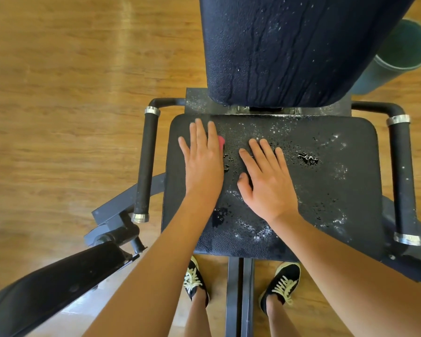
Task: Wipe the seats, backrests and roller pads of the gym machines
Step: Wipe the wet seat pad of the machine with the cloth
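**Both palms flat on the wet seat**

We have both hands spread on the black, grainy vinyl seat pad (345, 190) of the gym machine. Our left hand (203, 159) lies flat near the seat's left rear corner, fingers straight and close together. It presses down on a small pink cloth (221, 141), of which only an edge shows beside the index finger. Our right hand (267, 178) rests just beside it, toward the middle of the seat, palm down with fingers straight and slightly fanned, holding nothing.

The seat is beaded with water drops and white foam specks, thickest across its right half and front edge. Behind it rises the dark padded backrest (277, 49), streaked with wet runs and speckled with foam.

A black foam-covered handle with silver end rings (146, 164) flanks the seat on the left, and a matching handle (402, 176) on the right. A black roller pad (54, 285) angles across the lower left. Our black shoes with pale laces (281, 285) stand on the wood-plank floor (58, 93) in front of the seat.
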`<state>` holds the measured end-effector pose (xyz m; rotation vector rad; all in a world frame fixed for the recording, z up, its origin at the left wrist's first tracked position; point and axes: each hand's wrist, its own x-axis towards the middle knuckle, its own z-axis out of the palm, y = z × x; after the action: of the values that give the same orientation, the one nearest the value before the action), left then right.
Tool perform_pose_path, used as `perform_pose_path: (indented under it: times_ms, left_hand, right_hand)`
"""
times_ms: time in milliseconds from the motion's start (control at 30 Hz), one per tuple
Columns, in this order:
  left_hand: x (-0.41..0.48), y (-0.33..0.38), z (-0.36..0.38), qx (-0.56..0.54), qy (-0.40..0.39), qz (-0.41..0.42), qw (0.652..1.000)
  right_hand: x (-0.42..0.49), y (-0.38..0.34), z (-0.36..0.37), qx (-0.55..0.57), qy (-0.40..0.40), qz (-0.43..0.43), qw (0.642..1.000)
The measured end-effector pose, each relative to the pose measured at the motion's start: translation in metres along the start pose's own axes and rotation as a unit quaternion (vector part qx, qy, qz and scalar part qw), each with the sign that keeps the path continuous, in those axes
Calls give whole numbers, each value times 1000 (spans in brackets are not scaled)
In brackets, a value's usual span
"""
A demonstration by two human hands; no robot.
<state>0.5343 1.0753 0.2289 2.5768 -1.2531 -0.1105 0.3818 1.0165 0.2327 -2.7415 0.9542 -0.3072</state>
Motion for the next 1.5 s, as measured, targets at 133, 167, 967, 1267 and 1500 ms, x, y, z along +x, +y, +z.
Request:
perform_pose_path:
  times_ms: [133,167,967,1267,1500]
  left_hand:
    - [-40,-1,-1,-13,-12,-7,1000]
    - [-40,1,-1,-17,-15,-11,1000]
    - [3,1,-10,-32,-53,-63,996]
    - [-94,-4,-17,-71,-80,-38,994]
    - [-49,0,-17,-42,-88,-32,995]
  right_hand:
    - [0,-1,-1,0,-10,5,1000]
    - [0,-1,-1,0,-10,6,1000]
    - [0,-1,0,-9,-5,3,1000]
    - [0,-1,-1,-9,2,0,1000]
    - [-1,-1,0,-4,4,1,1000]
